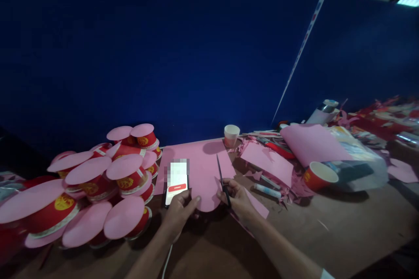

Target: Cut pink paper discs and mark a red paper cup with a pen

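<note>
My left hand (181,212) pinches the left edge of a sheet of pink paper (207,194), thumb on top. The lower end of that paper has a rounded outline. In my right hand (236,200) is a pair of dark scissors (224,183), fingers wrapped round the handles and blades pointing away from me at the paper's right side. How far the blades are apart cannot be made out. A lit phone (177,182) rests just beyond my left hand, on a larger pink sheet. A pink offcut (258,205) lies under my right forearm.
Red paper cups with pink discs (91,174) are piled at the left. A white cup (231,134) stands at the back. To the right are a glue tube (267,191), pink scraps (301,183), a tipped red cup (320,176) and a plastic bag (363,168). A blue partition (196,52) rises behind.
</note>
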